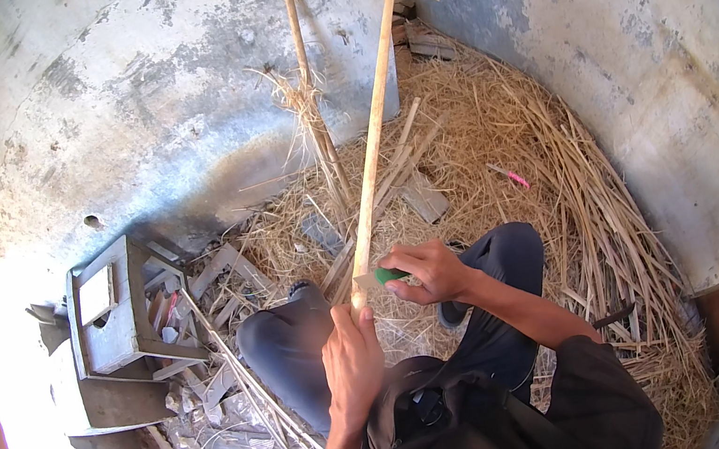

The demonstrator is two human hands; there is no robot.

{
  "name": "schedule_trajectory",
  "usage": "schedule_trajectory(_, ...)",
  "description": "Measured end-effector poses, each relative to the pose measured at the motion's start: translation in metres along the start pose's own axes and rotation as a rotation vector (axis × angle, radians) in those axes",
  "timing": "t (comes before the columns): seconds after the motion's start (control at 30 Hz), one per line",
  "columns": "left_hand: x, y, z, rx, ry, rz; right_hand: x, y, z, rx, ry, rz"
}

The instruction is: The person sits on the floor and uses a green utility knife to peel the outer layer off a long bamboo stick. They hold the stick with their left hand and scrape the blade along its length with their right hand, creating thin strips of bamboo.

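One pole [374, 132], probably stiff and lightish, is slanting up from the left hand [352, 357] gripping its near end (best spot imo), while the right hand [429, 273] is holding a green-handled blade [384, 275] against it.

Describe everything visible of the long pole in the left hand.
The pole is long, slender, pale yellow-tan and fairly straight, apparently wood or cane, frayed at its far tip. It slants up and right in the picture. The left hand grips its near end; just beyond, the green-handled blade in the right hand meets it. Whether the tip touches anything is unclear.
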State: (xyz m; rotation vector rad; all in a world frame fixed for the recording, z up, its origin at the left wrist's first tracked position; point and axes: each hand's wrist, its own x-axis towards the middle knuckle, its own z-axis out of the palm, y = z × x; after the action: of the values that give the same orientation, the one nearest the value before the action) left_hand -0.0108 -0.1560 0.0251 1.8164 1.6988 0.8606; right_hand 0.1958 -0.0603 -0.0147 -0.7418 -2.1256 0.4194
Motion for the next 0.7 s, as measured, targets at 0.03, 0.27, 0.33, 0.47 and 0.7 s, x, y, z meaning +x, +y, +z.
schedule_trajectory(0.03,0.000,0.000,0.001,0.011,0.002,0.000,0.001,-0.001,0.000,-0.009,0.003,0.004)
schedule_trajectory(0.27,-0.002,0.002,-0.001,0.016,-0.057,-0.043,0.001,-0.001,-0.001,-0.045,0.004,0.012)
schedule_trajectory(0.33,-0.002,0.003,-0.002,0.018,-0.069,-0.030,0.002,0.000,-0.001,-0.065,0.065,-0.009)
schedule_trajectory(0.47,-0.001,0.004,-0.004,0.013,-0.083,-0.033,0.001,0.000,-0.005,-0.067,0.045,0.046)
schedule_trajectory(0.7,-0.029,0.003,-0.014,-0.023,-0.141,-0.004,0.003,0.038,-0.035,-0.067,0.322,0.377)
